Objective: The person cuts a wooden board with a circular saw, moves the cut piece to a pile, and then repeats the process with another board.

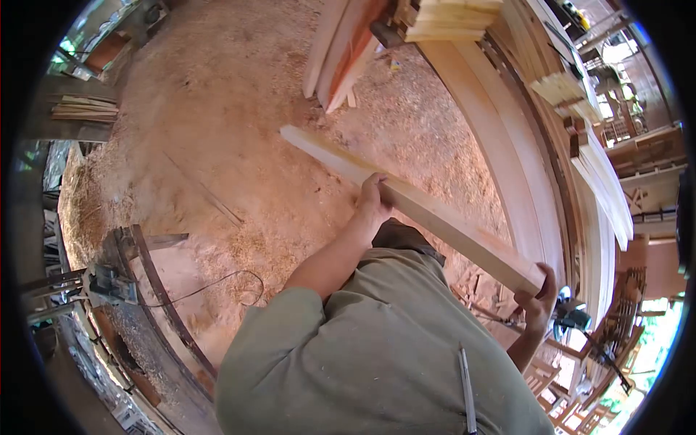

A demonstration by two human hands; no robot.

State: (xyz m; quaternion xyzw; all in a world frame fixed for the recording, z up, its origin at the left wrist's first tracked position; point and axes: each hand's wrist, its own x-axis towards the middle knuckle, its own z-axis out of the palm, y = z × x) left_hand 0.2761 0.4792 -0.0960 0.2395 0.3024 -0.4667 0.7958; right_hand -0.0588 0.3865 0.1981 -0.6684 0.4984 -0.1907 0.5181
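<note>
A long, pale squared timber (pixel 457 228) slants across the view in front of my body, its far end pointing up and left over the floor. Near its middle, my left hand (pixel 373 201) is closed around it, the thumb lying on the upper face. My right hand (pixel 538 296) grips the near end at the lower right, fingers wrapped about the corner. Part of each hand's fingers is hidden by the wood.
Wide boards (pixel 500 138) run along the right, with stacked lumber (pixel 453 20) above them. Other planks (pixel 337 51) stand at the top centre. Sawdust and shavings cover the floor (pixel 210 87). A power tool (pixel 112 284) with a cord rests on a bench at left.
</note>
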